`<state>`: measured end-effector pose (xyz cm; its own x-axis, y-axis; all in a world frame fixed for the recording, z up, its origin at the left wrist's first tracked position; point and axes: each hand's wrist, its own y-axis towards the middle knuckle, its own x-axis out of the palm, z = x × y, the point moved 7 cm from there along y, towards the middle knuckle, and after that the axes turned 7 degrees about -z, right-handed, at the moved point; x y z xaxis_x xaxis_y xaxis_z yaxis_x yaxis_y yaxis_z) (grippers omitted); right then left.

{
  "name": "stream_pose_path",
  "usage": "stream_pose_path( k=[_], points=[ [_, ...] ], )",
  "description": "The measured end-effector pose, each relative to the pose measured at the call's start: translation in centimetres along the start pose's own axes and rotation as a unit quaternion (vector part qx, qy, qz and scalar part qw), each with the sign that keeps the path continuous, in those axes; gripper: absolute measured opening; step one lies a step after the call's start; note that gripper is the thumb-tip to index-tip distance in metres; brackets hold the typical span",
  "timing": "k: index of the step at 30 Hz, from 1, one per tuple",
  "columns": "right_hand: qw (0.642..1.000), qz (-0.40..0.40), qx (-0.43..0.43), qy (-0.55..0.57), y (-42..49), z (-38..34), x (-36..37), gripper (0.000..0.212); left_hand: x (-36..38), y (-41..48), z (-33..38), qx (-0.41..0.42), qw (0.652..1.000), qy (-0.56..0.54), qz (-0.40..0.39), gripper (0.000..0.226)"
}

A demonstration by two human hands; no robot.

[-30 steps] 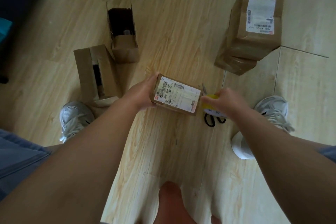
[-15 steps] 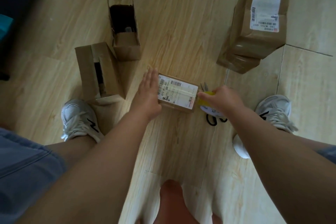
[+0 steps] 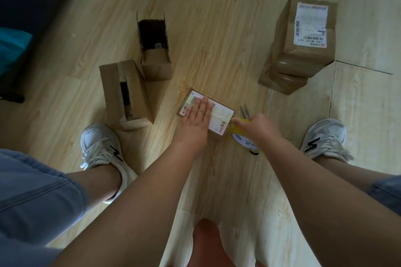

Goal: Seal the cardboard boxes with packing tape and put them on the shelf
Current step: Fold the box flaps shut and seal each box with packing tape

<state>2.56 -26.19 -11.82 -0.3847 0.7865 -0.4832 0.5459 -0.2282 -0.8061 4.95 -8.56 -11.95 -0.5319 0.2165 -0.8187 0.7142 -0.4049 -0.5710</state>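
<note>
Head view: both arms reach down to the plank floor (image 3: 217, 28). The left hand (image 3: 196, 115) lies flat, fingers straight and together, pressing on the small labelled box (image 3: 221, 118), which sits mid-floor. The right hand (image 3: 257, 125), fingers curled, grips a yellow tape roll (image 3: 243, 141) at the box's right edge; a strip seems to run across the label. Scissors (image 3: 245, 110) lie just beyond it. Towards the far left, an open-topped box (image 3: 155, 65) holds something dark, beside a box with parted flaps (image 3: 112, 91). Two stacked sealed boxes (image 3: 303, 50) stand far right.
</note>
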Motion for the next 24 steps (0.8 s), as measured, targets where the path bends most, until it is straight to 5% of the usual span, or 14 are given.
stream_pose_path(
  k=[11,18,24],
  points=[
    [1.000,0.005,-0.004,-0.029,0.2,-0.3,0.2,0.048,0.4,-0.9,2.2,0.026,1.000,0.009,-0.007,0.078],
    [0.998,-0.027,-0.035,-0.047,0.0,-0.4,2.0,0.051,-2.4,1.3,2.8,0.012,0.983,0.185,-0.009,0.112],
    [0.995,-0.050,-0.076,-0.035,-0.2,-0.3,1.7,0.053,-4.3,2.2,2.1,0.026,0.980,0.196,-0.037,0.102]
  ],
)
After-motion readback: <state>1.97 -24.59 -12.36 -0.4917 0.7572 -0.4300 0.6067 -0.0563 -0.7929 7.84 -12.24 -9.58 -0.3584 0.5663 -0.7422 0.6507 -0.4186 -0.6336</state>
